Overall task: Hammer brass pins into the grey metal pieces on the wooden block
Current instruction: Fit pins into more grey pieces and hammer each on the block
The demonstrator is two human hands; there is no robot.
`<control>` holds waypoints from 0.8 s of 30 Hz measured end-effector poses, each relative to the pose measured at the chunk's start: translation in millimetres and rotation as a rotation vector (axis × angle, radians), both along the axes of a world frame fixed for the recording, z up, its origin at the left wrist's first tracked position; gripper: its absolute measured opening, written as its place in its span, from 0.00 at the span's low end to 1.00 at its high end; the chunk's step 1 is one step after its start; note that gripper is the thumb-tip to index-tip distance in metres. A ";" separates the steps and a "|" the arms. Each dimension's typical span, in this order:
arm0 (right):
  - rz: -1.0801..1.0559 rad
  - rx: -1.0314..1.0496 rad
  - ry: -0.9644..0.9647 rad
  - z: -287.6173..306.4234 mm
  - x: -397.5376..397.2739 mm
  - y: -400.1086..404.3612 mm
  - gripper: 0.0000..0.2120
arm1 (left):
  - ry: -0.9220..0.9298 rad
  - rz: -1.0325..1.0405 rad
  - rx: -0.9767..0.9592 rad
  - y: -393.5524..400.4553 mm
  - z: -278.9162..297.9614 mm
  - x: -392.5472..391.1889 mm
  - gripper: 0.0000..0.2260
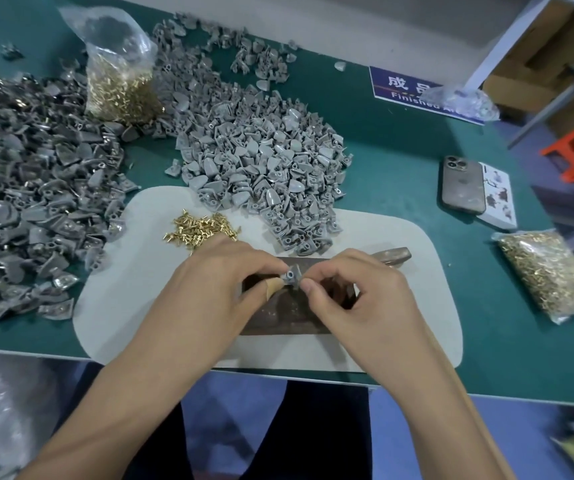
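The head camera is looking down at a green worktable (399,140) from the person's own viewpoint. Both forearms are reaching in from the bottom of the view and meeting at the centre.

The left hand (216,282) and the right hand (354,289) are together pinching one small grey metal piece (293,276) between their fingertips, with fingers curled around it. A tan bandage is wrapping the left thumb (273,287). The piece is sitting just above the dark wooden block (289,317), which is lying on a pale mat (417,271) at the table's near edge. Whether the piece is touching the block cannot be told. A hole is showing in the face of the piece that is turned toward the camera.

A small loose pile of brass pins (198,228) is lying on the mat just beyond the left hand. The hammer (394,256) is resting on the mat behind the right hand, mostly hidden.

A large heap of light grey pieces (261,150) is spreading across the middle of the table and spilling onto the mat's far edge. A darker heap (29,188) is filling the left side. An open plastic bag of pins (119,81) is standing between the heaps, and a sealed bag (552,275) is lying at the right. A phone (462,183) is lying face down at the right, beside a small card (498,195). A blue sign (413,86) is lying at the far edge.
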State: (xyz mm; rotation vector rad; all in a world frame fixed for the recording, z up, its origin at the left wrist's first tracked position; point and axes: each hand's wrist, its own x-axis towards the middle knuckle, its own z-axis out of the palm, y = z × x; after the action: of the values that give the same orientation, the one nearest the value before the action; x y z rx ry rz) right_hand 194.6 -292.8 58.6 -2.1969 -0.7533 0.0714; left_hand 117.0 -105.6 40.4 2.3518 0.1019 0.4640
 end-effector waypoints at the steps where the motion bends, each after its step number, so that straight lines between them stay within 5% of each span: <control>1: 0.000 -0.012 -0.004 0.7 -0.2 2.2 0.04 | 0.003 -0.001 -0.008 0.9 -0.6 0.7 0.06; 24: 0.113 -0.404 -0.234 31.8 -13.0 30.3 0.02 | 0.016 -0.021 0.067 1.9 0.2 -0.3 0.06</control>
State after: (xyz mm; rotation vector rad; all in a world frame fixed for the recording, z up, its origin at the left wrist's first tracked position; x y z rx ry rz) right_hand 181.6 -262.6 90.4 -2.5722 -1.0706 0.0239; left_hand 116.7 -103.8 40.6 2.4206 0.0699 0.4447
